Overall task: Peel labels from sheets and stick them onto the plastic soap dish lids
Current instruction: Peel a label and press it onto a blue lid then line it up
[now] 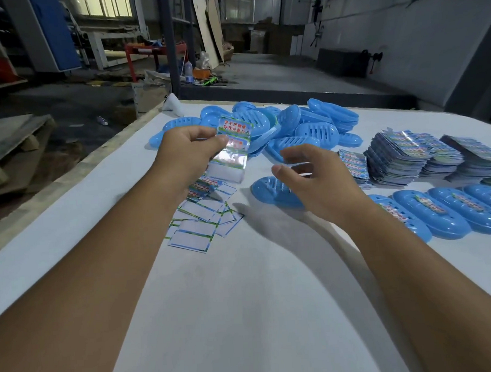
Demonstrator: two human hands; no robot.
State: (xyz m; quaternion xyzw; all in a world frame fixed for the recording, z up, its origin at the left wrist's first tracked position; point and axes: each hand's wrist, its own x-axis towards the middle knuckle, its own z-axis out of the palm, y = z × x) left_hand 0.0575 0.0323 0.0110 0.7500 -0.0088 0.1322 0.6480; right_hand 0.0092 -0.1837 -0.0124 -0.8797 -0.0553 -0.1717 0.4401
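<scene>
Near side open, far side crowded
Bare white table (244, 312) btwn forearms; spent backing sheets (201, 221) left-centre, blue lid pile (306, 124) far, label stacks (406, 162) & labelled lids (448, 216) right.

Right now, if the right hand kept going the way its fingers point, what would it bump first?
Probably the label sheet held by the left hand. The right hand points its fingers leftward toward it, above a blue soap dish lid, though depth is unclear.
</scene>
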